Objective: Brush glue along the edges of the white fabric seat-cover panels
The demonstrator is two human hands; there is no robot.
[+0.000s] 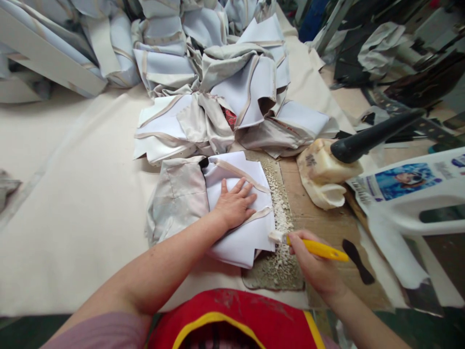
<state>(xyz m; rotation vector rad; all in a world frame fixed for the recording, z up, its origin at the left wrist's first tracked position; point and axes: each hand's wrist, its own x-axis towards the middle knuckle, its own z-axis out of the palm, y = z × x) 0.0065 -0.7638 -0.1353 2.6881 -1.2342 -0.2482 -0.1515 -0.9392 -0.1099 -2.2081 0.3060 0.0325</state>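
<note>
Now | left hand (235, 207) flat, open on one fabric piece (240, 213) | right hand (312, 264) gripping one yellow brush (319, 249), probably glue.

Soft, even daylight fills the scene — bright, with no glare. The pale table cloth (72, 203) reads slightly washed out on the left. Shadows are faint: a thin one lies under the left hand (234, 206) and along the near edge of the white fabric piece (240, 242). Wide-angle distortion bends the far corners and stretches the white plastic stool (410, 203) at right — the edges go soft, the centre stays sharp.
</note>
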